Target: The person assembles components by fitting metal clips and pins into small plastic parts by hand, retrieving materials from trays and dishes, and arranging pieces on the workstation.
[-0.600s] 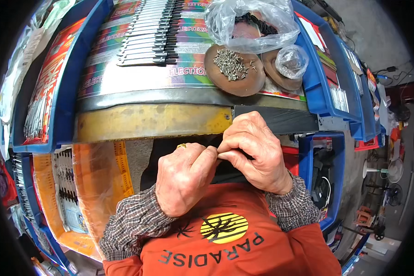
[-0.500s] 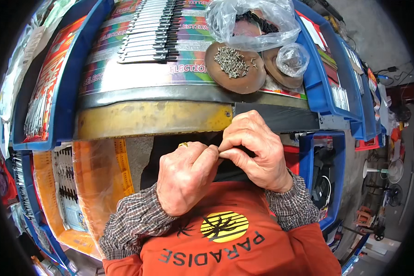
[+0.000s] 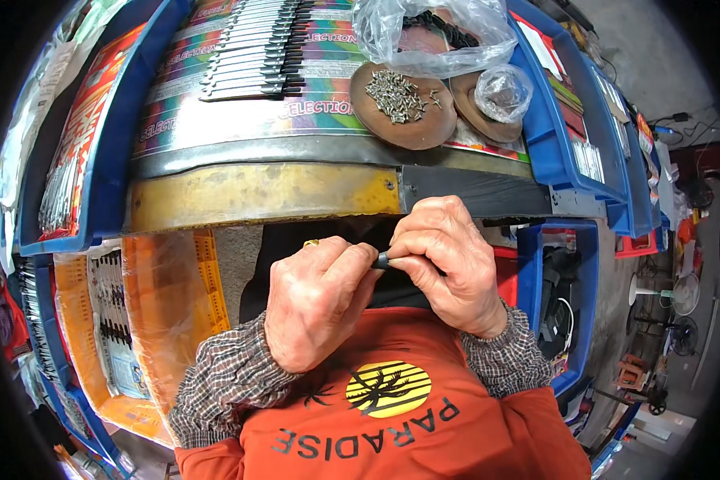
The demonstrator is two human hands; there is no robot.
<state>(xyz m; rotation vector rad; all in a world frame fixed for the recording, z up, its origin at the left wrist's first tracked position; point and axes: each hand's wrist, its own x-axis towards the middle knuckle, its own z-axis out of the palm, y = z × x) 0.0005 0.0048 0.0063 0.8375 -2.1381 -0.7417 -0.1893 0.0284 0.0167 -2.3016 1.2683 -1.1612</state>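
Observation:
My left hand (image 3: 316, 294) and my right hand (image 3: 450, 264) meet in front of my chest, just off the bench's front edge. A small dark cylindrical piece (image 3: 382, 261) shows between their fingertips. My right thumb and index finger pinch it from one side. On the other side the left fingertips close on its end; most of it is hidden by the fingers. Beyond the hands, a brown round dish (image 3: 418, 134) holds a heap of small metal screws (image 3: 395, 94). Farther left lies a row of slim silver metal parts with black ends (image 3: 248, 60).
A clear plastic bag (image 3: 488, 50) with black pieces sits at the back, beside a smaller crumpled bag (image 3: 504, 92) on a second brown dish (image 3: 464, 108). Blue bins flank the bench, left (image 3: 108, 152) and right (image 3: 542, 152). An orange crate (image 3: 208, 276) and a blue bin (image 3: 588, 308) stand lower down.
My fingertips have drawn slightly apart, the left hand shifting a little left. The dark piece, hidden before, now shows between them.

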